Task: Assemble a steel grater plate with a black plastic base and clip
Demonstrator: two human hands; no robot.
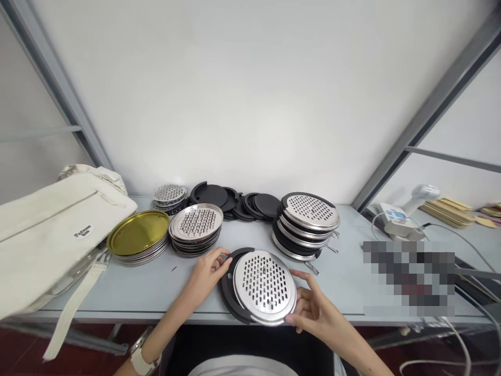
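Perforated disc off-centre on the black holder

Landmark: the tall stack of silver discs and black holders. My work is in front of it and to its left, at the near edge of the bench. Cannot tell if the holder rests flat.

Left hand: fingers pinched on the holder's raised rim. Right hand: fingers curled, thumb and forefinger gripping the disc's outer edge.

The disc overlaps the holder but sits toward its open side, a dark crescent showing at left. I judge the step as bringing disc and holder together. If so, the next move calls for a steady left hold and a level push leftward with the right, edge kept under the rim; a tilt could make it bind.

Left of the tall stack: loose black holders, then a grater stack, farther off a gold-topped stack.
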